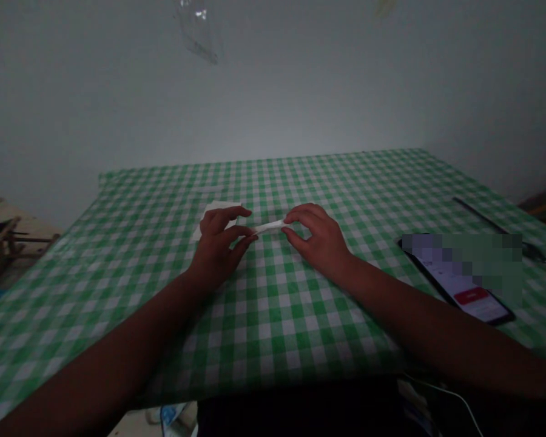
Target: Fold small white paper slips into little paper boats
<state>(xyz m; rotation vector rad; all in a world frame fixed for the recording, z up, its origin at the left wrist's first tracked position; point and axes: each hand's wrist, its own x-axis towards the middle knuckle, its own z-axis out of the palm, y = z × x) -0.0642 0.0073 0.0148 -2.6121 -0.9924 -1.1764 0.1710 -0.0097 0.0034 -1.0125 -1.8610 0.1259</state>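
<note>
My left hand (221, 243) and my right hand (316, 237) meet over the middle of a table covered in a green-and-white checked cloth (273, 315). Between them they pinch a narrow, folded strip of white paper (269, 227), one end in each hand's fingertips. The strip is held just above the cloth. A flat piece of white paper (216, 209) lies on the cloth just behind my left hand, partly hidden by its fingers.
A phone (464, 285) with a lit screen lies on the cloth at the right. Behind it rests a long dark thin object (486, 221). A white cable (455, 397) runs off the near edge. A pale wall stands behind the table; wooden furniture (4, 240) is at left.
</note>
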